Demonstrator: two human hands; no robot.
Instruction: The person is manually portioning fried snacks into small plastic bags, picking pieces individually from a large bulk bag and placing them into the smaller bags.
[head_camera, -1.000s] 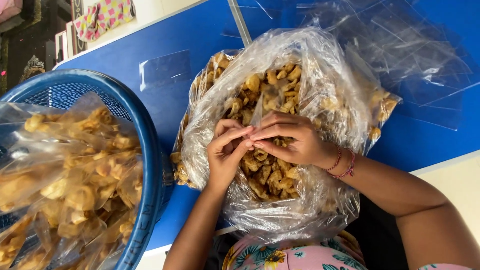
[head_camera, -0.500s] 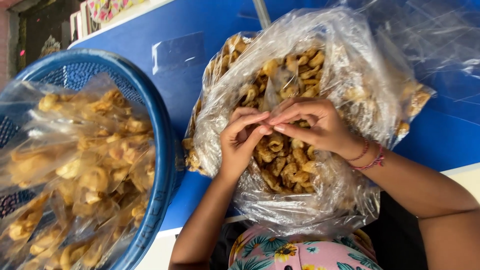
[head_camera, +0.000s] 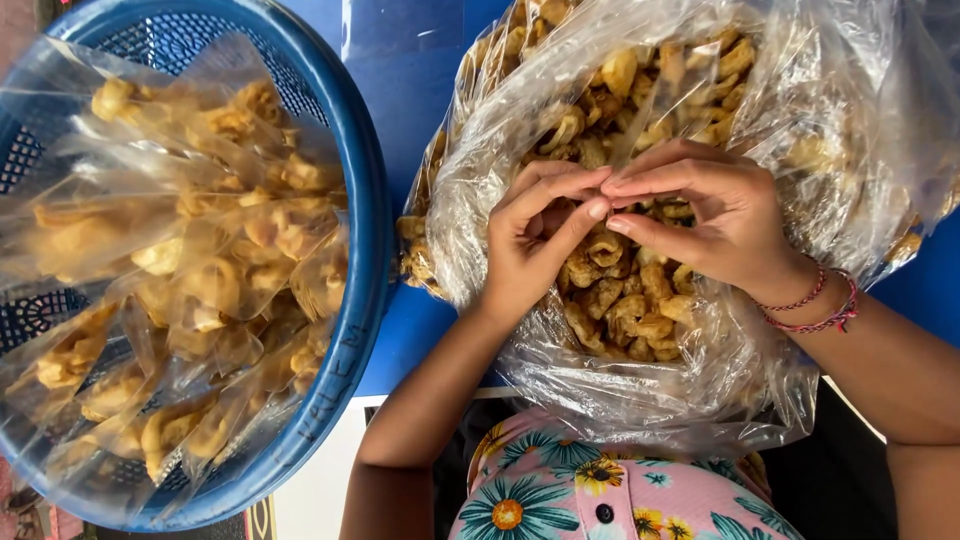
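Observation:
A big clear plastic bag (head_camera: 760, 400) full of golden fried snack pieces (head_camera: 620, 290) lies open in front of me on a blue table. Both my hands hover over its mouth with their fingertips meeting. My left hand (head_camera: 535, 240) and my right hand (head_camera: 710, 215), which wears thin red bracelets at the wrist, pinch a thin piece of clear plastic (head_camera: 630, 140) between them. That plastic is hard to make out against the bag. Neither hand holds a snack piece that I can see.
A round blue plastic basket (head_camera: 365, 250) at the left holds several small clear packets of the same snacks (head_camera: 200, 270). The blue table (head_camera: 410, 90) shows between basket and bag. My flowered pink top (head_camera: 600, 490) is at the bottom edge.
The view has shifted so basket and bag look larger and nearer. My hands have stayed together over the bag, with the fingers working slightly against each other.

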